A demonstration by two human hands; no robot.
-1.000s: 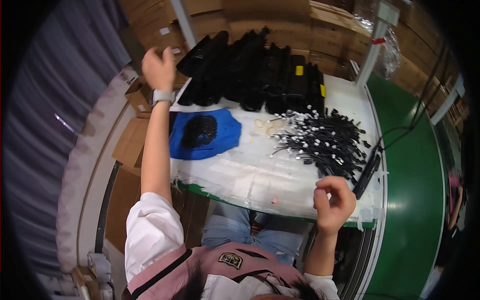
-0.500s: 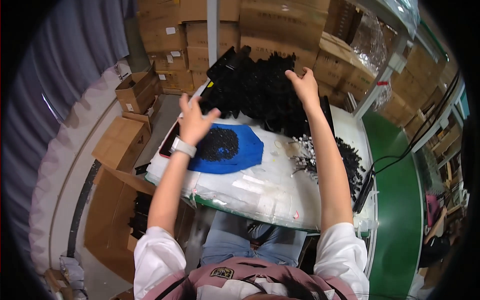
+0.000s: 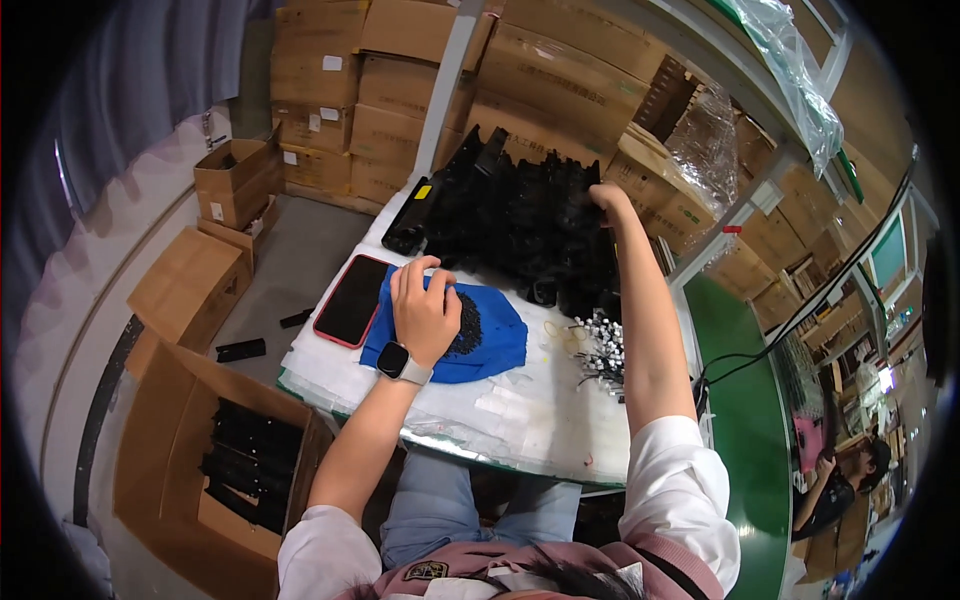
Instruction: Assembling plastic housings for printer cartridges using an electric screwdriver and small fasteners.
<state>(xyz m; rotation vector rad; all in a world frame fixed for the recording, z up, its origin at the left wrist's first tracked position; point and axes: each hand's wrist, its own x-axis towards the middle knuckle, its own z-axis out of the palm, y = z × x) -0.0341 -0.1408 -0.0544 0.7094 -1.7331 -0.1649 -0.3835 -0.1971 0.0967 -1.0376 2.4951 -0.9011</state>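
Stacked cardboard boxes [image 3: 565, 65] stood behind a white-covered table [image 3: 520, 435], with a grey curtain [image 3: 130, 110] at the far left. At the table we had both hands forward. We saw the right hand [image 3: 612, 203] at the right end of a heap of long black parts [image 3: 500, 215], its fingers bent inward; their tips were lost against the dark plastic, so we could not tell whether they had closed on a part. We saw the left hand [image 3: 425, 315] palm down over a blue cloth [image 3: 495, 365], fingers loosely bent and a little apart. Its palm was turned from us, and we could not tell if it held anything.

That hand also covered some of the small black pieces [image 3: 466, 328] on the cloth; the rest showed just to its right. We found the heap beyond the left hand and to the left of the right one, its parts too dark to separate or count. Past the left hand's other side lay a phone [image 3: 355, 302] in a red case. Our right forearm cut off part of a bunch of white-tipped cables [image 3: 603, 352]. Lower left, an open carton [image 3: 165, 440] held more black parts, and at the far right we made out a person [image 3: 850, 480], small and blurred.
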